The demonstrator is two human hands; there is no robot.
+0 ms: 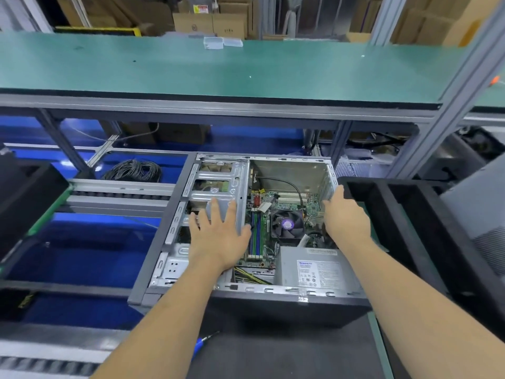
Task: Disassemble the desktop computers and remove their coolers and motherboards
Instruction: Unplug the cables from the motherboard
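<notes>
The open computer case [284,170] lies on its side in the middle of the bench, side panel off. The left hand [218,236] rests flat, fingers spread, on the metal drive cage [216,184]. The right hand [345,214] lies over the case's right wall, fingers straight, gripping nothing I can see. Inside, the cooler fan [287,224] sits on the motherboard [289,203], both not yet removed; this looks like steadying the case before stripping. Next comes the blue screwdriver [200,344] lying near the person, for the cooler's screws.
</notes>
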